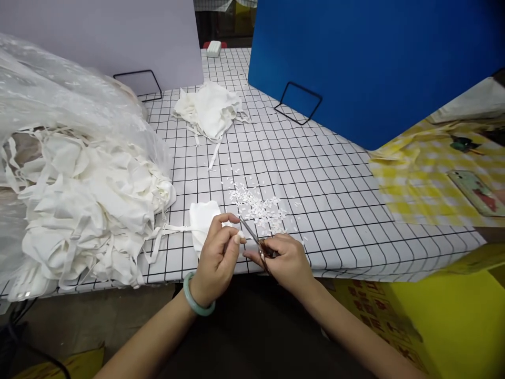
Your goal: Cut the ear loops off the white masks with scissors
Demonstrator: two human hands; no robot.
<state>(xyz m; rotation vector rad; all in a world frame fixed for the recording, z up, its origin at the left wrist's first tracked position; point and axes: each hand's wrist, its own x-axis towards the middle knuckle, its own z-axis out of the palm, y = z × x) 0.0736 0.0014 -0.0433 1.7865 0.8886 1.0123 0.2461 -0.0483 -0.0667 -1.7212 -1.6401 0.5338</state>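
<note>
My left hand [216,255] is closed in a pinch on a white cloth piece [202,223] with long straps, at the near edge of the checked table [323,184]. My right hand [286,259] is closed round small scissors [255,241], whose blades point up and left to the strap end at my left fingertips. A scatter of small white snippets [260,208] lies just beyond both hands. A pale green bangle [195,299] sits on my left wrist.
A big heap of white strapped cloth pieces [87,210] spills from a clear plastic bag [59,100] at the left. A smaller pile [211,110] lies farther back. A blue board [374,58] and white board [102,37] stand behind. A phone [475,192] rests on yellow checked cloth at right.
</note>
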